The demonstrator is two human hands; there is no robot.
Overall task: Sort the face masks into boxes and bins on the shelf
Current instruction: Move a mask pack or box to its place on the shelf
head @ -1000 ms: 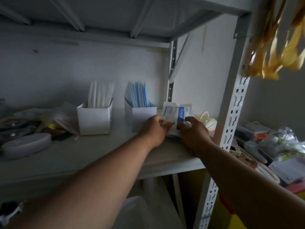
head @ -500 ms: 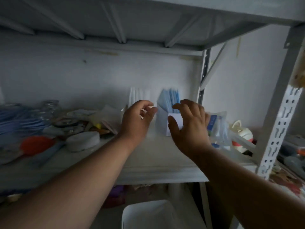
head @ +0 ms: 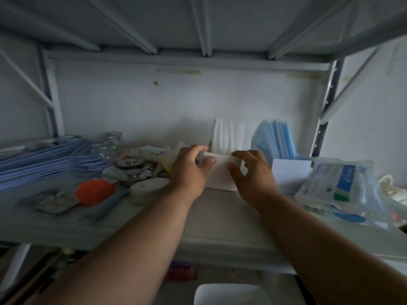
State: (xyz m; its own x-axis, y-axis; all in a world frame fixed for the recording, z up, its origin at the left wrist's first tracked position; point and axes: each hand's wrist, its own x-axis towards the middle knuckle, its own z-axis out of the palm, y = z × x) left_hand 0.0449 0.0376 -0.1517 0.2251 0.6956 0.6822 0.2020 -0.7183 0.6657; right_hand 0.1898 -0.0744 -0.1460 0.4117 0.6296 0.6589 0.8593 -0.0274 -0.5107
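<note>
My left hand [head: 189, 170] grips the left side of the white box [head: 220, 172], thumb on its front, fingers curled over its top edge. My right hand [head: 251, 175] curls at the box's right side, thumb touching its front. White masks [head: 229, 135] stand upright in it. Just right sits a 2nd white box [head: 290, 172] holding blue masks [head: 275, 139]. A clear mask packet [head: 343, 183] lies on the shelf [head: 220, 227] at far right, and loose blue masks [head: 44, 159] pile up at the left.
</note>
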